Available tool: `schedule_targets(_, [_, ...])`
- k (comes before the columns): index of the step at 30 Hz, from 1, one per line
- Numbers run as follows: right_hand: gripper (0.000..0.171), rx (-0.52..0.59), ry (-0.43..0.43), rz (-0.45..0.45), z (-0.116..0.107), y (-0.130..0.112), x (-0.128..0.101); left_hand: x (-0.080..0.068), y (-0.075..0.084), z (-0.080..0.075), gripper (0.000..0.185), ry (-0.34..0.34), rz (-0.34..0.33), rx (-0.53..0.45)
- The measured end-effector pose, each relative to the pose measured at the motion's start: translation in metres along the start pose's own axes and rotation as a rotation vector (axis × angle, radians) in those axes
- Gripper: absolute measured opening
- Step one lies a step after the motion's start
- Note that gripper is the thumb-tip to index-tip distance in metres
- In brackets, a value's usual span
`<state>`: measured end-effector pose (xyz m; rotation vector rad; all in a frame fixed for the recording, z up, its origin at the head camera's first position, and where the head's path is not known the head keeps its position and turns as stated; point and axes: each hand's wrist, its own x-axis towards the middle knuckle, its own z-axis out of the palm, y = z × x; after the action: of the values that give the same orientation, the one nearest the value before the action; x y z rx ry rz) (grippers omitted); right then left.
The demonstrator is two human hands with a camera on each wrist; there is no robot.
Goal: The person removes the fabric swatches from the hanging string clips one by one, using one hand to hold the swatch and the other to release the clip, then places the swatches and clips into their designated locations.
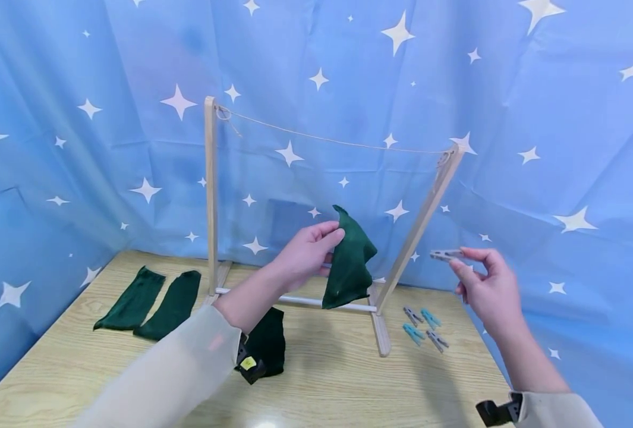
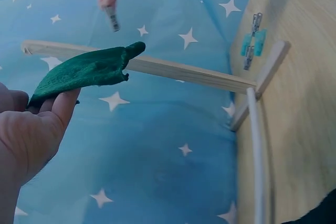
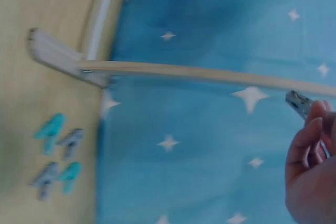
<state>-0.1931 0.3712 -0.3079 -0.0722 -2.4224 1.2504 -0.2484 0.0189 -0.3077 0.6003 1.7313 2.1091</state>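
Note:
My left hand (image 1: 308, 249) pinches a dark green sock (image 1: 349, 261) by its top and holds it up in front of the wooden drying rack (image 1: 211, 196); the sock (image 2: 86, 70) hangs from my fingers (image 2: 58, 108) in the left wrist view. My right hand (image 1: 482, 279) pinches a grey clothespin (image 1: 446, 255) to the right of the rack's slanted post; the clothespin (image 3: 300, 103) shows at my fingertips (image 3: 310, 135). A string (image 1: 337, 141) runs between the two posts, with nothing on it.
Two green socks (image 1: 150, 303) lie flat at the table's left, and another dark one (image 1: 268, 342) lies under my left forearm. Several blue and grey clothespins (image 1: 423, 327) lie right of the rack's foot. A blue starred backdrop (image 1: 348, 71) encloses the wooden table (image 1: 337, 386).

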Motion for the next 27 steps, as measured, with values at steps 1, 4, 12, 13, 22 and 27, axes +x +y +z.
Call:
schedule_targets(1, [0.037,0.006,-0.004,0.018,0.001,0.008,-0.004,-0.002,-0.004,-0.002,0.047,0.003,-0.01,-0.005])
schedule_targets(4, [0.044,0.014,-0.021,0.079,0.003,0.031,-0.015,-0.006,-0.016,-0.005,0.06,0.009,-0.036,-0.003])
schedule_targets(12, [0.069,-0.007,-0.106,0.301,0.007,0.099,-0.038,-0.021,-0.049,-0.012,0.067,0.034,-0.101,0.027])
schedule_targets(13, [0.069,-0.008,-0.114,0.331,0.007,0.109,-0.04,-0.023,-0.053,-0.013,0.067,0.033,-0.107,0.02])
schedule_targets(22, [0.062,-0.025,-0.201,0.488,0.013,0.175,-0.058,-0.037,-0.085,-0.019,0.066,0.034,-0.158,0.024])
schedule_targets(27, [0.059,-0.051,-0.232,0.548,0.022,0.193,-0.069,-0.043,-0.1,-0.019,0.063,0.029,-0.171,0.029])
